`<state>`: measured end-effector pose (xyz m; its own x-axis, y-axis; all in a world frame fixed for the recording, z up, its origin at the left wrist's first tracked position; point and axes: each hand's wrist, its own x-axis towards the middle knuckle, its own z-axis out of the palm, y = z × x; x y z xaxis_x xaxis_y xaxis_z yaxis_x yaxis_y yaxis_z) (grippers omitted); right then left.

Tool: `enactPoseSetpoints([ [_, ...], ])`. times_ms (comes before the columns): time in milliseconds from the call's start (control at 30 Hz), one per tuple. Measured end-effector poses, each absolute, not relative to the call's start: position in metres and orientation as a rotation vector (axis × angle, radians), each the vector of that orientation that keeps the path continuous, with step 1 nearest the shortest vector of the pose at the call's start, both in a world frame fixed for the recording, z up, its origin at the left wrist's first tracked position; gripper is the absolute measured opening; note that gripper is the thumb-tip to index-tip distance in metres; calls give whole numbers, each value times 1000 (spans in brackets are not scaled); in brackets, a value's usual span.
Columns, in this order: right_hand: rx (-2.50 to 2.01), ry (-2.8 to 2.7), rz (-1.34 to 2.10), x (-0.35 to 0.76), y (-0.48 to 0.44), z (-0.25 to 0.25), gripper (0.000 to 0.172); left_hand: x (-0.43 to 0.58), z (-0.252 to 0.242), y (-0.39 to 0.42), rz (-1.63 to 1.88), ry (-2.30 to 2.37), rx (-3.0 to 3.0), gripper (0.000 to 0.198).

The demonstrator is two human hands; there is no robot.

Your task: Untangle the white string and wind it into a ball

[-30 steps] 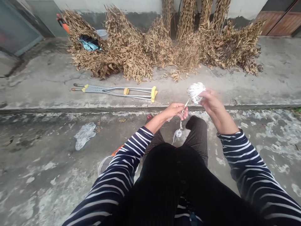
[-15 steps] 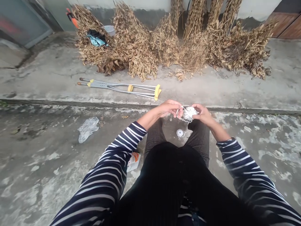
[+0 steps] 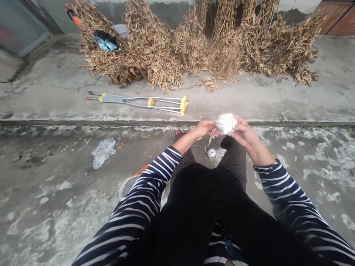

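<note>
A bundle of white cord (image 3: pixel 226 124) is held up in front of my knees. My right hand (image 3: pixel 244 133) grips its right side, fingers wrapped partly behind it. At its left edge, my left hand (image 3: pixel 204 129) has its fingers pinched together, seemingly on a strand; the exact hold is blurred. Below, between my legs, a small round white disc (image 3: pixel 212 153) lies on the ground with white cord trailing from it. Whether that cord joins the bundle is unclear.
A pair of crutches (image 3: pixel 138 102) with yellow pads lies on the raised concrete ledge (image 3: pixel 244 99). Dried plants (image 3: pixel 163 62) lean against the wall. To my left are a clear plastic bag (image 3: pixel 103 152) and a grey-and-orange object (image 3: pixel 127 186) partly behind my sleeve.
The bundle has risen slightly and turned, looking more compact. My right hand is now more around its side. The cord near the disc lies differently, and the view has shifted a little.
</note>
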<state>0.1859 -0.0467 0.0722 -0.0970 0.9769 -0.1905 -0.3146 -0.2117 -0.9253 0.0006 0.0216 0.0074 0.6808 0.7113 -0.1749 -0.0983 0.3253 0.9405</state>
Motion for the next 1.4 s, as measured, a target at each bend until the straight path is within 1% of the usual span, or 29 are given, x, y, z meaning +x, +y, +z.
enactPoseSetpoints([
  [100, -1164, -927, 1329, 189, -35, 76, 49, 1, 4, 0, 547, 628, 1096, 44],
  [167, -1299, -1030, 1080, 192, -28, 71, 49, -1, 8, -12, 520, 641, 1099, 43],
  [267, -1517, -1276, 634, 195, -22, 53, 50, -6, 21, -21, 447, 650, 1154, 37],
  [300, -1565, -1350, 538, 196, -21, 45, 49, -8, 26, -21, 430, 651, 1180, 34],
  [367, -1613, -1466, 468, 196, -22, 30, 45, -11, 37, -17, 422, 664, 1231, 28],
  [467, -1622, -1583, 525, 195, -25, 14, 42, -18, 53, -3, 432, 700, 1312, 21],
  [533, -1607, -1607, 637, 194, -29, 10, 43, -23, 62, 10, 442, 705, 1354, 19],
  [633, -1503, -1478, 1050, 192, -39, 14, 45, -27, 68, 32, 488, 715, 1411, 24],
  [733, -1308, -1179, 1530, 189, -52, 27, 46, -25, 60, 49, 504, 785, 1485, 28],
  [833, -1169, -947, 1746, 185, -62, 42, 48, -21, 43, 55, 486, 801, 1482, 27],
  [933, -1084, -843, 1767, 185, -65, 51, 48, -17, 26, 47, 453, 750, 1379, 25],
  [1033, -1061, -791, 1702, 190, -60, 54, 48, -16, 15, 31, 427, 615, 1287, 40],
  [1100, -1067, -748, 1662, 194, -55, 56, 41, -15, 14, 21, 477, 546, 1222, 51],
  [1167, -1064, -688, 1632, 198, -49, 60, 37, -13, 15, 14, 517, 554, 1194, 56],
  [1300, -1066, -657, 1583, 201, -41, 74, 43, -7, 20, 10, 477, 589, 1252, 53],
  [1400, -1192, -775, 1438, 202, -36, 82, 40, -7, 19, 8, 451, 516, 1219, 50],
])
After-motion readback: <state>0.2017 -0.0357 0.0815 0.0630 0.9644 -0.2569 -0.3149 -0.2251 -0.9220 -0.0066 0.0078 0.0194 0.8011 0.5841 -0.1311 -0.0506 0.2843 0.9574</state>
